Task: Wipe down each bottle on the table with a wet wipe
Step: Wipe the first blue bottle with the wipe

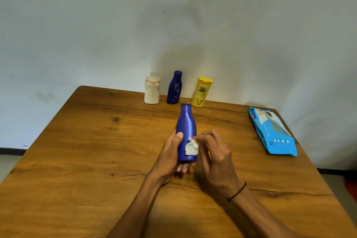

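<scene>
My left hand (170, 155) grips a blue bottle (186, 127) by its lower body, thumb on the front and fingers under its base, holding it above the wooden table (87, 150). A crumpled white wet wipe (191, 149) lies against the bottle's lower right side, pinched by the fingertips of my right hand (214, 152). Three more bottles stand upright at the table's far edge: a cream one (152, 90), a dark blue one (174, 88) and a yellow one (201, 92).
A blue pack of wet wipes (272, 131) lies flat near the table's right edge. A pale wall rises right behind the row of bottles. Floor shows past the table's left and right sides.
</scene>
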